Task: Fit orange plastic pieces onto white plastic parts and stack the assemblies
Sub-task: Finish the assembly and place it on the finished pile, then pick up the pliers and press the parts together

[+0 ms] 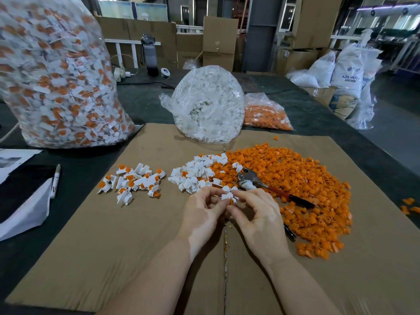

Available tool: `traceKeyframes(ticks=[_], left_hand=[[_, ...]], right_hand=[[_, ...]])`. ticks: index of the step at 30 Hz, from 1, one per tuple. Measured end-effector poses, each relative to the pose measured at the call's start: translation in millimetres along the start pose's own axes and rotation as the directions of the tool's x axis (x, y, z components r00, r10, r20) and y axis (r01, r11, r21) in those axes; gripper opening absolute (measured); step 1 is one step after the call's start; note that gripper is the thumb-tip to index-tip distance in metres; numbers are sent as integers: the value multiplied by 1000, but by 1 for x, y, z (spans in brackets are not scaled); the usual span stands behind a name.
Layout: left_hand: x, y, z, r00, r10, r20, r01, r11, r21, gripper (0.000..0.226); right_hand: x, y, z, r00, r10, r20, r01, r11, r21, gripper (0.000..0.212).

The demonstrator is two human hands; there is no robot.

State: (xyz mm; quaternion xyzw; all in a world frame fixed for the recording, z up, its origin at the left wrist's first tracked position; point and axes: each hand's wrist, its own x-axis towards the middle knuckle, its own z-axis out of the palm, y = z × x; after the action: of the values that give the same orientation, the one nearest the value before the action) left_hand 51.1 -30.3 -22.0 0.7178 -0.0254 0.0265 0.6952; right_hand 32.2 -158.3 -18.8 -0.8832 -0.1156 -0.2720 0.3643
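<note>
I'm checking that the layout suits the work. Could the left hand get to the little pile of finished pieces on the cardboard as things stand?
Probably yes. The pile of finished pieces lies on open cardboard to the left of the left hand, with nothing between them. But that hand now pinches a white part.

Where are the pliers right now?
Head view, right of centre: pliers lie on the orange pile, just beyond the right hand.

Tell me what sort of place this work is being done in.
Probably a factory or warehouse assembly bench: stacked cardboard boxes behind, sacks marked ABS resin, and a big bag of finished orange-and-white assemblies on the table.
</note>
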Motion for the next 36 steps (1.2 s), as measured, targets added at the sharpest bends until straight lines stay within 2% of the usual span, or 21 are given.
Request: traceKeyframes(ticks=[3,6,8,10,15,18,21,26,30,34,36], left_hand=[[3,1,2,998,-60,-10,59,992,-108,12],[8,0,3,994,-111,-23,108,989,-102,11],[10,0,2,990,-141,-24,137,984,-113,11],[11,0,2,988,-153,-22,150,982,-116,11],[10,2,2,986,-163,-27,158,976,-149,12],[10,6,3,977,-210,-41,194,950,-246,11],[13,13,4,965,-261,-40,231,907,-351,10],[21,19,2,943,-322,-80,264,874,-409,8],[26,20,-1,936,-333,-117,257,871,-419,12],[30,23,-2,925,-348,-151,258,868,-424,15],[32,25,-2,922,-349,-170,251,870,-425,12]], right_hand=[[8,5,-7,986,156,-61,-165,965,-203,37],[22,14,-19,908,419,-23,-377,788,-488,53],[31,18,-25,844,533,60,-391,688,-611,52],[37,19,-27,810,574,121,-367,657,-659,47],[39,16,-27,855,502,125,-260,626,-736,49],[39,10,-30,895,431,112,-240,678,-695,38],[40,-2,-37,896,405,185,-232,779,-582,30],[42,-19,-48,795,398,457,-312,915,-255,33],[45,-24,-55,695,405,594,-416,900,-126,35],[44,-27,-59,624,402,670,-492,868,-63,34],[43,-29,-58,578,404,709,-581,814,10,34]])
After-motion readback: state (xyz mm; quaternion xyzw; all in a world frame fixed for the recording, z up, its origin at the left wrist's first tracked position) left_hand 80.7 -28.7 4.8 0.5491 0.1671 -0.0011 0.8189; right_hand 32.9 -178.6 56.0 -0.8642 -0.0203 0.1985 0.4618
